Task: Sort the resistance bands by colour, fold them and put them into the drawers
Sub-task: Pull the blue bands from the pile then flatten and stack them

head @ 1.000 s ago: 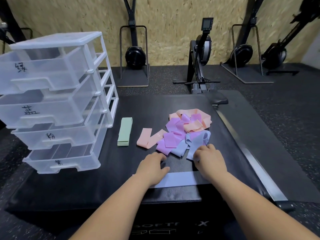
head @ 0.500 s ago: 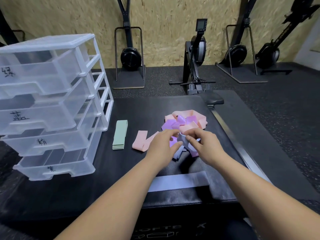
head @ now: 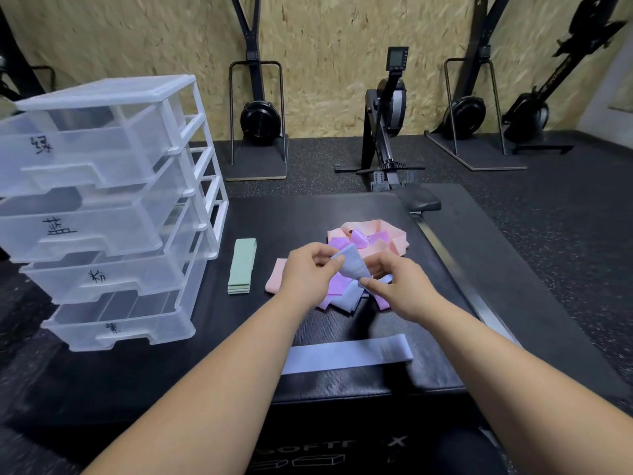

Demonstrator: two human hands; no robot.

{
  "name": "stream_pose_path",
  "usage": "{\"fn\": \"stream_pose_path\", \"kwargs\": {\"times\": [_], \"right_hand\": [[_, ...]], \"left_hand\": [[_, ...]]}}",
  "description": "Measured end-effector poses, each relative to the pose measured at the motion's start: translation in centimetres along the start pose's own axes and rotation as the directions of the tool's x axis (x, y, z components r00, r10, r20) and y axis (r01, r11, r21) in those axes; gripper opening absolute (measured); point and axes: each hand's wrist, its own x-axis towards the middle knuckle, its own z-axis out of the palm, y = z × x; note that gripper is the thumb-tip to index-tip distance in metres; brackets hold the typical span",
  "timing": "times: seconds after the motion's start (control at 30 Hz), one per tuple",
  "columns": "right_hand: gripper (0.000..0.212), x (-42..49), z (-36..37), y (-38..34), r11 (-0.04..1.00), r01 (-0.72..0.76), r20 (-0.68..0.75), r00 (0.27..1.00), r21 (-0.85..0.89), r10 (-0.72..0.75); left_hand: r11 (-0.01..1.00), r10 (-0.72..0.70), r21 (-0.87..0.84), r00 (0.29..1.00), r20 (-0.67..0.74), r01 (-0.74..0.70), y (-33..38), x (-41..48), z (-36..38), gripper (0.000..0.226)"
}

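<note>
Holding blue band (head: 351,265) just above the pile (head: 371,240)'s near edge: left hand (head: 305,275) pinches its upper corner, right hand (head: 399,287) its lower end, both equally close. Soft matte fabric, crumpled, axis slanting between the pinches. Flat blue strip (head: 346,353) lies nearer than the pile, folded green stack (head: 242,265) to the pile's left.

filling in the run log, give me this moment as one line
stage: sorting | left hand: pinches blue band | right hand: pinches same band | green stack: folded, on mat
</note>
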Motion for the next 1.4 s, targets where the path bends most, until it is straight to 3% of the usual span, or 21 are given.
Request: {"fn": "stream_pose_path", "kwargs": {"times": [0.1, 0.23, 0.37, 0.7, 0.93, 1.07, 1.27, 1.4], "right_hand": [[0.016, 0.1, 0.1, -0.4, 0.997, -0.002, -0.022, 1.0, -0.073, 0.0], [0.014, 0.3, 0.4, -1.8, 0.997, 0.018, -0.077, 0.997, -0.075, -0.024], [0.012, 0.6, 0.0, -3.2, 0.994, 0.065, -0.126, 0.989, -0.091, -0.077], [0.008, 3.0, -1.9, -6.6, 0.987, 0.12, -0.156, 0.978, -0.108, -0.136], [0.003, 3.7, -3.0, -8.8, 0.98, 0.165, -0.173, 0.974, 0.115, -0.144], [0.004, 3.3, -2.7, -9.7, 0.965, 0.164, -0.166, 0.977, 0.203, -0.132], [0.012, 2.6, -1.3, -10.1, 0.976, 0.152, -0.05, 0.988, 0.156, -0.146], [0.012, 2.4, -0.8, -11.3, 0.948, 0.16, -0.103, 0.985, 0.275, -0.137]], "left_hand": [[0.998, -0.022, -0.059, 1.0, -0.018, 0.021, 0.2, -0.1, -0.6, 0.002], [0.997, -0.047, -0.057, 0.998, -0.047, 0.044, 0.4, -0.3, -1.4, 0.021], [0.991, -0.018, -0.131, 0.995, -0.093, 0.006, 1.1, -0.1, -2.2, 0.004], [0.978, 0.092, -0.177, 0.989, -0.116, -0.112, 4.0, 0.7, -3.5, 0.005], [0.971, 0.057, -0.219, 0.986, -0.157, -0.091, 4.7, 1.2, -4.4, 0.009], [0.973, 0.069, -0.212, 0.991, -0.117, -0.093, 4.0, 0.9, -4.6, 0.004], [0.972, 0.126, -0.187, 0.987, -0.096, -0.142, 3.2, 0.3, -5.5, 0.006], [0.987, 0.11, -0.127, 0.992, 0.066, -0.101, 1.4, -0.1, -5.8, 0.013]]}}
